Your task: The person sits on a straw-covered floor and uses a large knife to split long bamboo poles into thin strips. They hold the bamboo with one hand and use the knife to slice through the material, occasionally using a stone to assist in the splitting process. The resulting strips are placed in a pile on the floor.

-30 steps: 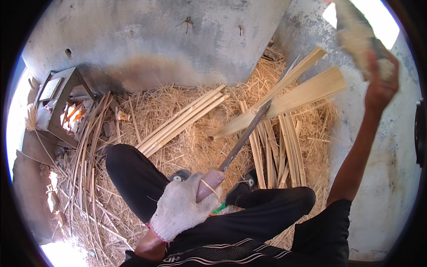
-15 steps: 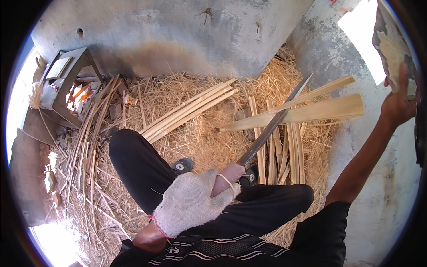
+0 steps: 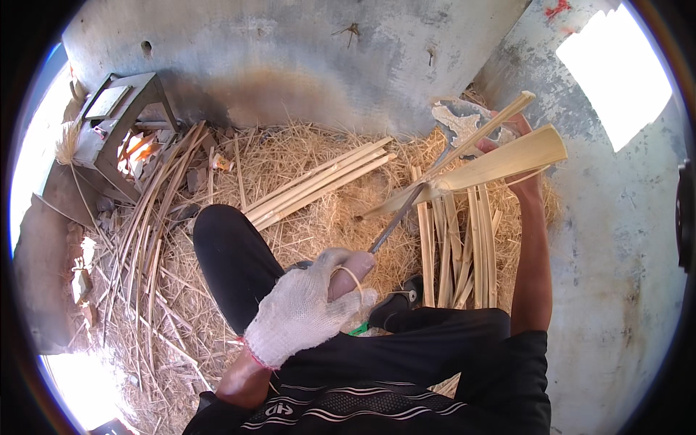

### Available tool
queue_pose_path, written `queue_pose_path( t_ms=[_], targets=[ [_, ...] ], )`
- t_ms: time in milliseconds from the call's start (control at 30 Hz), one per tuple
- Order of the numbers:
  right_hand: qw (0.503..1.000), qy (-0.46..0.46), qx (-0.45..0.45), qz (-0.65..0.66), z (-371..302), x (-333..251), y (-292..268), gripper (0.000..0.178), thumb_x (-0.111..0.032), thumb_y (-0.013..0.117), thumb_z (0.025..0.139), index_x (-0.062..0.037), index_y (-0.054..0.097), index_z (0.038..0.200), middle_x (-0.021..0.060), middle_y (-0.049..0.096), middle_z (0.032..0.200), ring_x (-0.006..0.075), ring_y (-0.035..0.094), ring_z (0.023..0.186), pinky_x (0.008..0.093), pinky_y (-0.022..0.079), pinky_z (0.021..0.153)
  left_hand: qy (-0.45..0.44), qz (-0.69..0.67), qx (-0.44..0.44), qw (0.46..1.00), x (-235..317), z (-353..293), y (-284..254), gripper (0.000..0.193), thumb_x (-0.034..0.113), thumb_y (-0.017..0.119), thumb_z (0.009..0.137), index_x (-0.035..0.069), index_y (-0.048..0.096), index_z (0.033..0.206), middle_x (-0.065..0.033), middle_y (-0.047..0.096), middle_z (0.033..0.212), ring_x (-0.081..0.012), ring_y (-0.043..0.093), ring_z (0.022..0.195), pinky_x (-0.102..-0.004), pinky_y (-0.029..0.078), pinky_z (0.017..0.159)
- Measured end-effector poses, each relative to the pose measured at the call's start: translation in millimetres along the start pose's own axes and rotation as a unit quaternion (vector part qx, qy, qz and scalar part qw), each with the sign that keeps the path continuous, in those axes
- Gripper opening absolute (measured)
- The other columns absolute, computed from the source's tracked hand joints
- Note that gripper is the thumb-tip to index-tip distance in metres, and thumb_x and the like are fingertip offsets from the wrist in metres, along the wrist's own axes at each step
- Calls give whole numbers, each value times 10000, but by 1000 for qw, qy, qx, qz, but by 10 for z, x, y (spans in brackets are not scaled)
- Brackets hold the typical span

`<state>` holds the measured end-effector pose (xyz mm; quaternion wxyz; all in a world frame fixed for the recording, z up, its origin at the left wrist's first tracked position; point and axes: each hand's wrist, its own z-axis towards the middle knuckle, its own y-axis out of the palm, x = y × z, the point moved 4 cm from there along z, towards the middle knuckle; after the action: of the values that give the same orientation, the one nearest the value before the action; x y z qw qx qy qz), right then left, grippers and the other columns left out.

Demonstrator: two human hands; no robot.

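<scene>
My left hand, in a white knitted glove, is closed round the thick handle of a long knife. The dark blade points up and away and sits in the split of a bamboo piece, whose two halves spread apart to the right. Beyond the bamboo, my bare right hand is closed on a rough wooden block with pale worn patches, close to the blade's far end. Bamboo partly hides the right fingers, and whether block and blade touch is unclear.
Split bamboo strips lie ahead, and more strips stand near my right knee. Long thin strips pile up at the left beside a wooden stool. Shavings cover the floor below grey walls.
My right hand with the wooden block has swung from the far right down and inward to the blade's far end. The knife and left hand have shifted slightly left, and the blade has turned more edge-on.
</scene>
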<state>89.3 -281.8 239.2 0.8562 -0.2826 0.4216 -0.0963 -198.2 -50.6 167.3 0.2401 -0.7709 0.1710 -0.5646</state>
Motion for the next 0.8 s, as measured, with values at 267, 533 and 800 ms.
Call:
queue_pose_path(
  t_ms=[267,533,800],
  targets=[
    [983,-46,177,-32,-212,95,-424,385,-102,801,835,-61,670,1194,49,723,975,144,685,858,296,574,743,85,137,49,986,187,239,29,534,386,714,842,157,595,1310,-150,712,799,-352,705,748,-428,555,667],
    [897,-156,412,43,-366,-717,-1293,368,-99,781,863,-41,641,1198,130,716,1063,197,708,743,267,557,486,73,198,72,975,117,639,-131,286,260,702,796,154,694,1062,-176,661,701,-384,678,707,-481,535,647],
    [986,-134,83,-48,-456,555,-222,305,12,699,840,-10,670,1143,104,716,999,194,683,808,301,581,721,102,246,37,963,222,677,-65,205,196,668,798,132,716,987,-195,662,731,-402,673,725,-485,535,676]
  ],
)
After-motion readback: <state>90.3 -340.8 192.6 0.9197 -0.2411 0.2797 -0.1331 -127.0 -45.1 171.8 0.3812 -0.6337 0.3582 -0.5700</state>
